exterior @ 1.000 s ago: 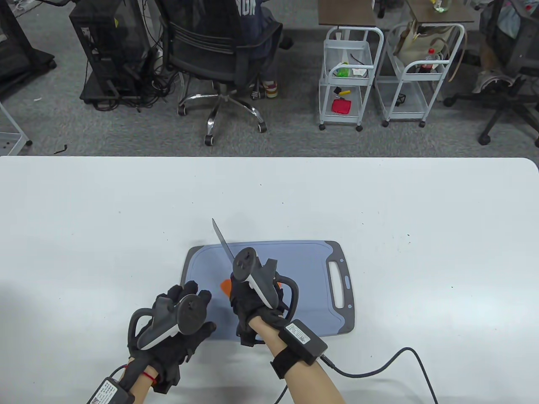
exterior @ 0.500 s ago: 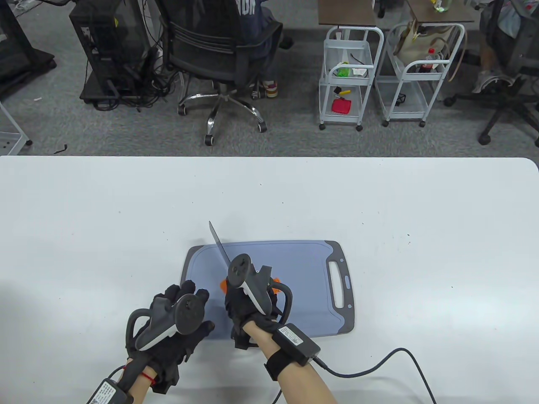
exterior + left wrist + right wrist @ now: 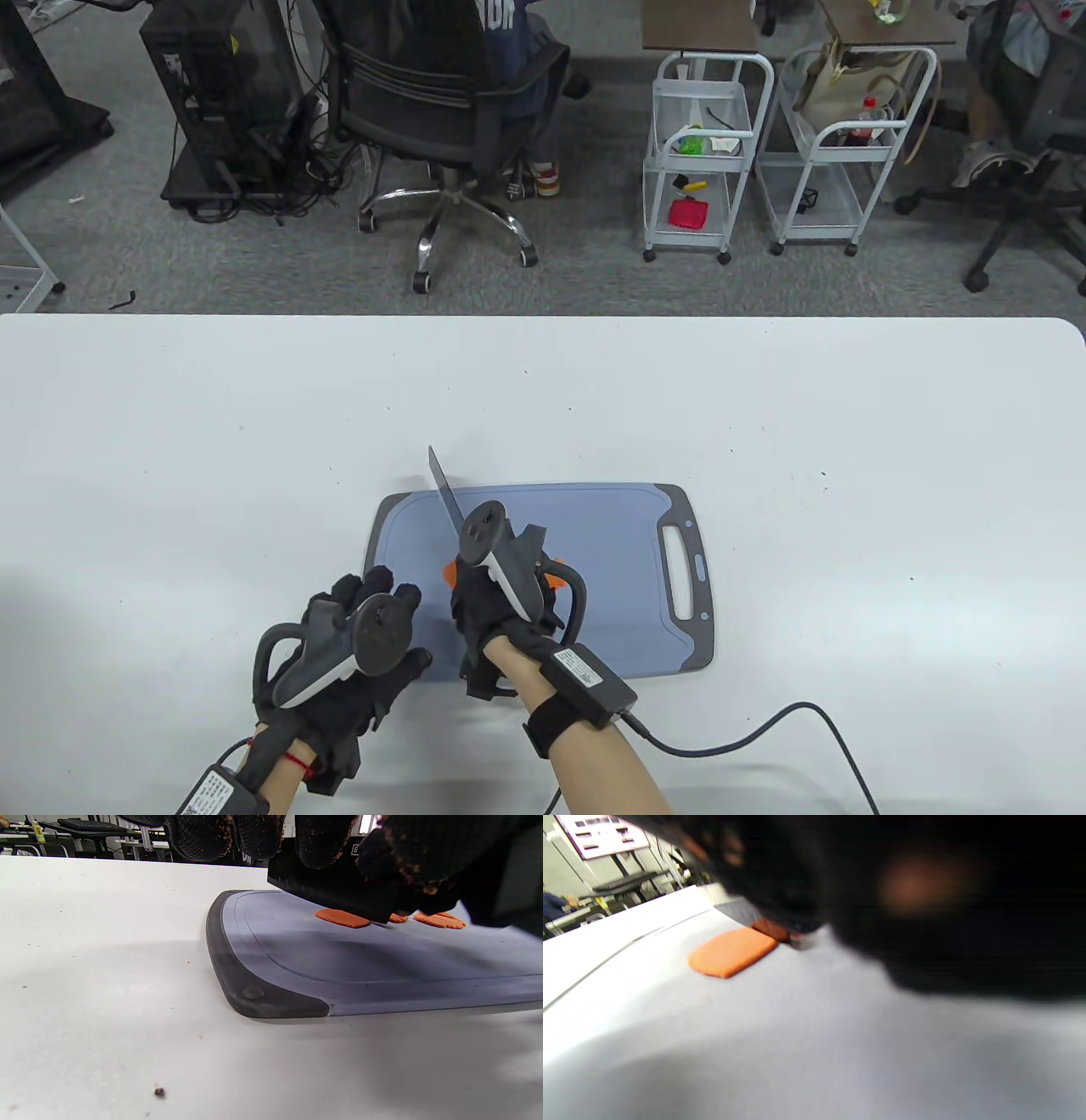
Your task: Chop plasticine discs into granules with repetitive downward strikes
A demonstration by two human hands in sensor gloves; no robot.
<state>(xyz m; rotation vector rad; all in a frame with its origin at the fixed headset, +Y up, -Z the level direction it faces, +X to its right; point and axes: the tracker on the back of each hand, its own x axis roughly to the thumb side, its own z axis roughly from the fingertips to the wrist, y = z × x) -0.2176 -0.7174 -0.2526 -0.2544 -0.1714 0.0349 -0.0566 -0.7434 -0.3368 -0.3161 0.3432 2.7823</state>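
Note:
Orange plasticine pieces (image 3: 449, 573) lie flat on the blue-grey cutting board (image 3: 611, 543), mostly hidden under my right hand; a sliver shows on its right side (image 3: 556, 581). My right hand (image 3: 479, 603) grips the handle of a knife (image 3: 447, 492), whose blade points away and to the left over the board's far left part. In the left wrist view the dark blade (image 3: 335, 895) sits low over the orange pieces (image 3: 341, 918). The right wrist view shows one flat orange piece (image 3: 729, 950) beside the blurred glove. My left hand (image 3: 392, 620) is empty, fingers spread at the board's near left edge.
The board's handle slot (image 3: 683, 569) is on its right end. A cable (image 3: 764, 734) runs from my right wrist across the white table (image 3: 212, 441). A small dark crumb (image 3: 159, 1092) lies on the table near the left hand. Chairs and carts stand beyond the table.
My right hand with the knife has shifted a little left and toward me, the blade bobbing slightly. The left hand has barely moved.

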